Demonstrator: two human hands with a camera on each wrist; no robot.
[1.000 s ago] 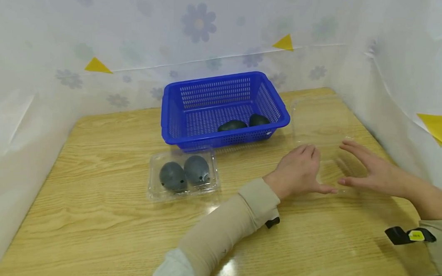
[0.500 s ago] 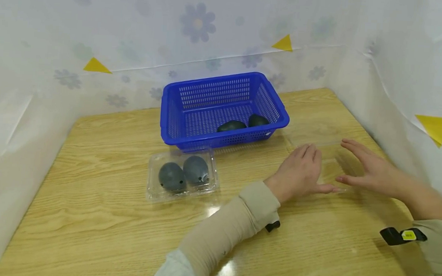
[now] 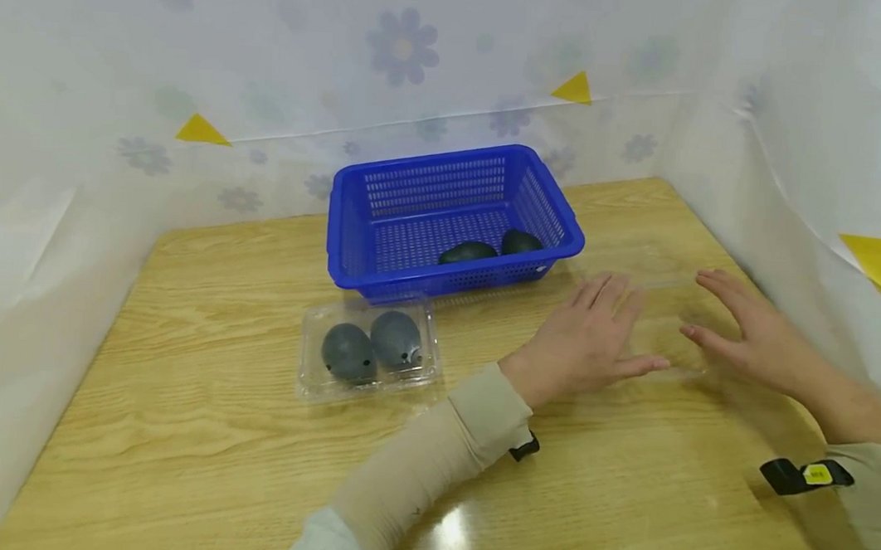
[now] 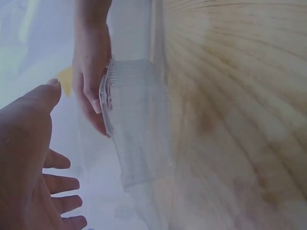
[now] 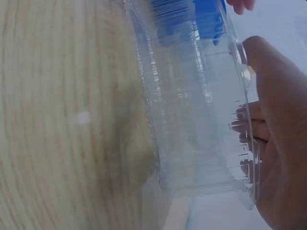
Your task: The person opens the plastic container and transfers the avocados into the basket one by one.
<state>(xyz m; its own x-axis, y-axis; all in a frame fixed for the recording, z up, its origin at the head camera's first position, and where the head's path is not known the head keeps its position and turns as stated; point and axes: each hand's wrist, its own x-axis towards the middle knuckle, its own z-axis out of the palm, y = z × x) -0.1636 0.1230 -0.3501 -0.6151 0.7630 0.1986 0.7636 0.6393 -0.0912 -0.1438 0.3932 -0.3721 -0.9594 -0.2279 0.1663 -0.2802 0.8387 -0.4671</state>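
A clear plastic clamshell container (image 5: 192, 120) stands on the wooden table at the right, between my two hands. My left hand (image 3: 586, 341) is beside its left side, fingers extended; the left wrist view shows a gap between them and the container. At the other side, the fingers of my right hand (image 3: 751, 341) lie along the container's rim, thumb and fingers spread rather than wrapped round it. In the head view the container is almost invisible, only faint edges showing. No fruit is visible inside it.
Left of my hands lies a closed clear clamshell (image 3: 426, 366) with two dark green avocados (image 3: 350, 353) in it. Behind it stands a blue plastic basket (image 3: 345, 245) with two more avocados (image 3: 467, 252) visible. A white patterned sheet (image 3: 309, 69) walls the table's back and sides.
The clear panel seen upright behind my hands a second ago has dropped lower. My left hand has shifted slightly left, its fingers spreading. The right hand has moved little.
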